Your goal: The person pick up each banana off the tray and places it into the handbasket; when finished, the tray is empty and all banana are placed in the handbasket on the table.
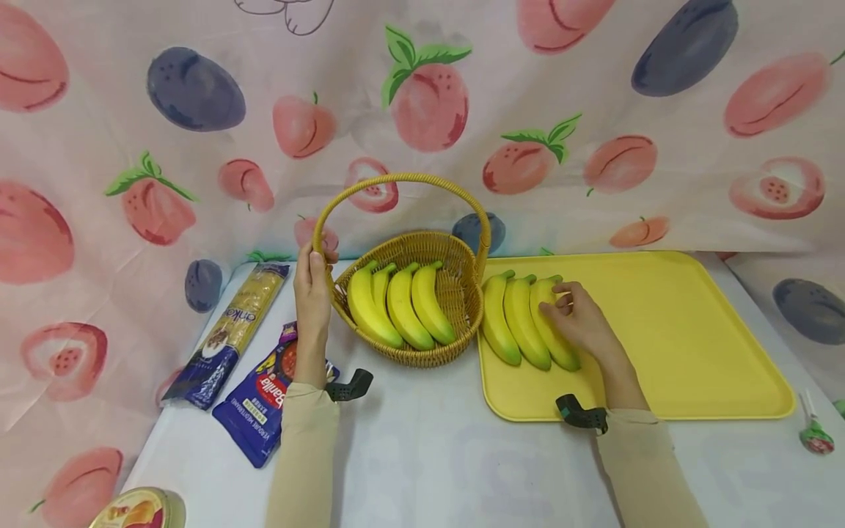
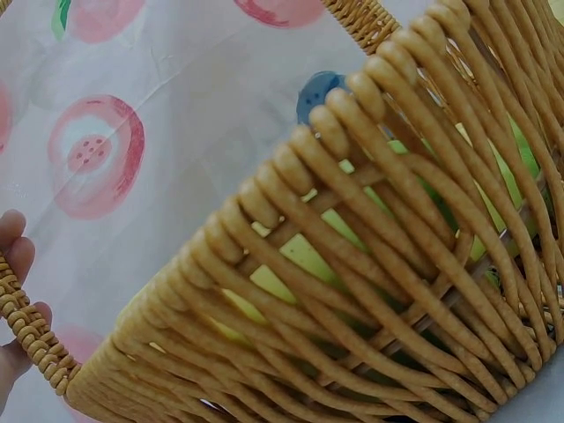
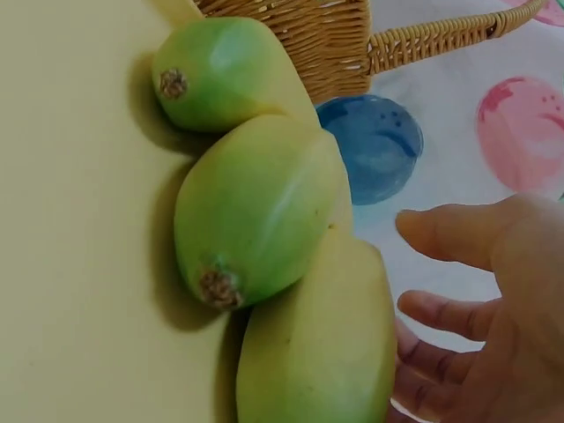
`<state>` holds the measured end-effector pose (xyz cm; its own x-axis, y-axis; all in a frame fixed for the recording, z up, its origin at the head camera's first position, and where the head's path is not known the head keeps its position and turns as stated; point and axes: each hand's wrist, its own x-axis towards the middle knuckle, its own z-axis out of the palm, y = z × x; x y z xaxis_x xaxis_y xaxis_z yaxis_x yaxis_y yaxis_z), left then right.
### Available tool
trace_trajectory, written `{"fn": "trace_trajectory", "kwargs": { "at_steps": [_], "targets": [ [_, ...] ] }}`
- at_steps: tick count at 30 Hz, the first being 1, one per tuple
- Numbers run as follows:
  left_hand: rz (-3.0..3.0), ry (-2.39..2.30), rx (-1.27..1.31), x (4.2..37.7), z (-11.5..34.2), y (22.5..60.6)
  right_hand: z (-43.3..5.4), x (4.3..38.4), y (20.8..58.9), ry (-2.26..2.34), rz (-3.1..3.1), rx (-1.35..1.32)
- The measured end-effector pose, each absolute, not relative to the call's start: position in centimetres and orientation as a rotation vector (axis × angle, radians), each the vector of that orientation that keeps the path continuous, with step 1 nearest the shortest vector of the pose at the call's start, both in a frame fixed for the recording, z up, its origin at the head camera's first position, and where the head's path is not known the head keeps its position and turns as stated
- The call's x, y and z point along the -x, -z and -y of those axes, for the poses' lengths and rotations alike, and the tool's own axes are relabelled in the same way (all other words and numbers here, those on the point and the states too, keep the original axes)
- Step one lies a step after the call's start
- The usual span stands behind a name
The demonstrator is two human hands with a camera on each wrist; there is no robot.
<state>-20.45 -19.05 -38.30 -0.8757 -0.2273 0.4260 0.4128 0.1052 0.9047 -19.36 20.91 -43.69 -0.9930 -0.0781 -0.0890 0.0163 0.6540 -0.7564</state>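
Observation:
A woven wicker basket with a tall arched handle stands at mid-table, with several bananas lying in it. My left hand grips the lower left part of the handle, fingers on one side and thumb on the other in the left wrist view. Three more bananas lie side by side on a yellow tray, right of the basket. Over the rightmost banana is my right hand, thumb and fingers apart and loosely bent; whether the fingertips touch it I cannot tell.
Left of the basket lie a long pasta packet and a blue Barilla pouch, partly behind the left forearm. A round tin sits at the near left corner, a lollipop at the right edge. A fruit-print cloth hangs behind.

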Motion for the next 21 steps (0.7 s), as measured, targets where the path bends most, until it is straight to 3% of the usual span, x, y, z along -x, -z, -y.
{"fn": "trace_trajectory", "kwargs": {
  "at_steps": [21],
  "targets": [
    [1.911, 1.812, 0.18, 20.52, 18.89, 38.23, -21.21, 19.53, 44.16, 1.046, -2.629, -0.033]
  ]
}}
